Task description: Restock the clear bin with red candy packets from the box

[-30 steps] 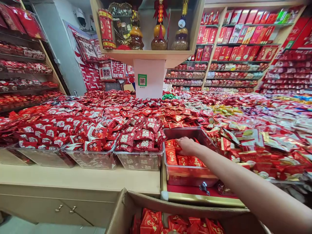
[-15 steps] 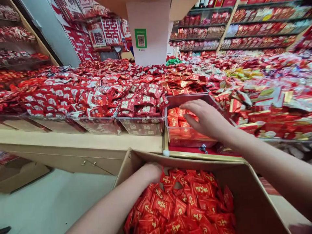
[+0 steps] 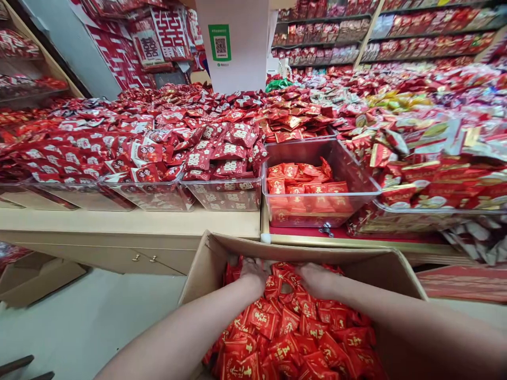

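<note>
A cardboard box [image 3: 396,274] holds a heap of red packets [image 3: 287,348] with gold lettering. Inside it, near the far wall, my left hand [image 3: 254,273] reaches down among the packets; its fingers are mostly hidden. My right hand [image 3: 315,279] is sunk into the heap a little to the right, its fingertips covered by packets. Beyond the box, a clear plastic bin [image 3: 320,203] on the counter is partly filled with similar red packets [image 3: 304,182]. Neither hand touches that bin.
More clear bins heaped with dark red packets [image 3: 233,153] line the counter [image 3: 130,220] to the left. Red and white packets [image 3: 435,174] pile up on the right. A white post with a green code sign [image 3: 219,42] rises behind. An opened carton [image 3: 39,279] lies on the floor.
My right hand has left the clear bin and moved down into the cardboard box. The left hand stays in the box. The view has shifted slightly downward.
</note>
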Demonstrator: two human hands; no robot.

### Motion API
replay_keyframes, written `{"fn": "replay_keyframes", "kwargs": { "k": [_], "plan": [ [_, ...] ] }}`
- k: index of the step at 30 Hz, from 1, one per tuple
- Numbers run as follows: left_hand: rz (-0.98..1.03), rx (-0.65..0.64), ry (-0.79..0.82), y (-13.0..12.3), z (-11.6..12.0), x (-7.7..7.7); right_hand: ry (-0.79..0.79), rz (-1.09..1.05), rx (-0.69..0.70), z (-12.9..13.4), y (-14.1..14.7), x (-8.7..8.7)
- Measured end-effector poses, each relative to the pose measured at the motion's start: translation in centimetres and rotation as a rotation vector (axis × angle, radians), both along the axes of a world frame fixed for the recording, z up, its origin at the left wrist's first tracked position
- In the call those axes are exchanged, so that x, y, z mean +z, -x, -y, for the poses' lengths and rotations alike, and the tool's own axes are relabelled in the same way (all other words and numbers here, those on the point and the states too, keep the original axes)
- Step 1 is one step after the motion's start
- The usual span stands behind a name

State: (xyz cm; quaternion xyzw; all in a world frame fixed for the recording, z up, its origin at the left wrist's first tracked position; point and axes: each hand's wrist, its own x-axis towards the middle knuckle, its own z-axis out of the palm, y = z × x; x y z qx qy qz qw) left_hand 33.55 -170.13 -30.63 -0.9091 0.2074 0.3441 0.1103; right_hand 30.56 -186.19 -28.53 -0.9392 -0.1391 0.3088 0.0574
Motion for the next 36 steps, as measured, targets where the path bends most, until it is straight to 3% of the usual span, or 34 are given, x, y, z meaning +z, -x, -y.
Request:
{"fn": "replay_keyframes", "kwargs": {
  "k": [5,9,15,19,22,24,27,29,31,33,36],
  "plan": [
    [-0.029,0.022,0.016,0.2,0.0,-0.7,0.108,0.153,-0.016,-2.9,0.6,-2.2],
    [-0.063,0.051,0.035,0.7,0.4,-0.3,0.186,0.247,-0.020,-4.3,1.5,-3.7],
    [-0.128,-0.062,0.160,1.9,0.4,1.2,0.074,0.251,0.041,-3.8,1.1,-3.2],
    [-0.185,-0.077,0.209,2.2,-0.3,1.1,0.092,0.199,0.003,-3.9,0.6,-2.7],
    [-0.188,-0.070,0.223,2.4,-0.5,1.3,0.138,0.220,0.001,-4.3,0.9,-3.2],
    [-0.179,-0.053,0.257,2.3,-0.3,2.0,0.161,0.274,0.025,-4.5,1.2,-3.9],
    [-0.172,-0.009,0.386,1.4,-0.1,4.4,0.165,0.302,0.042,-4.7,1.3,-4.6],
    [-0.205,0.012,0.537,0.5,-0.3,6.7,0.158,0.253,0.052,-4.7,1.0,-3.9],
    [-0.268,0.039,0.707,-0.1,-1.0,9.2,0.120,0.220,0.051,-4.5,0.6,-2.1],
    [-0.318,0.077,0.855,-0.3,-1.9,11.5,0.009,0.253,0.038,-4.1,0.4,0.7],
    [-0.346,0.220,1.094,-0.1,-3.6,13.8,-0.297,0.346,-0.009,-3.2,0.6,5.6]
  ]
}}
